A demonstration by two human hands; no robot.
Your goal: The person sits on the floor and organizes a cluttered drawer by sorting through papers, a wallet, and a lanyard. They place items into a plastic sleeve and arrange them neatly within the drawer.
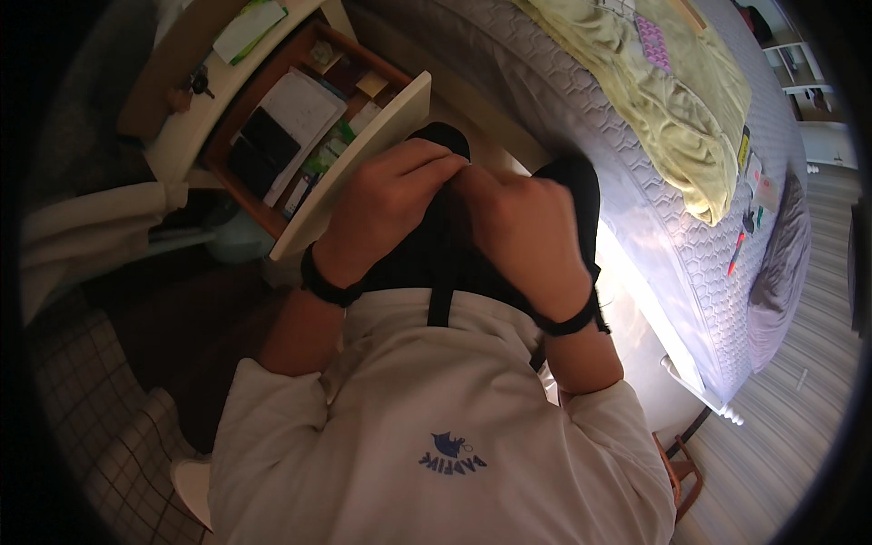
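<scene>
My left hand (pixel 392 204) and my right hand (pixel 521 218) meet above my lap, their fingertips pinched close together. A tiny pale spot shows where the fingers touch; whether it is a held object or a fingernail, I cannot tell. Black bands circle both wrists. Beneath the hands are my dark trousers (pixel 409 262). Just beyond my left hand, a wooden drawer (pixel 351 170) with a cream front is pulled out. Inside it lie papers (pixel 306 109), a flat black item (pixel 264 146), green packets (pixel 327 153) and small boxes.
Keys (pixel 199 83) and a green-and-white packet (pixel 251 33) lie on the cream furniture behind the drawer. To the right, a quilted bed (pixel 674 238) bears a yellow-green cloth (pixel 654 116), a purple item (pixel 652 42), a red pen-like object (pixel 736 253) and a grey pillow (pixel 780 286).
</scene>
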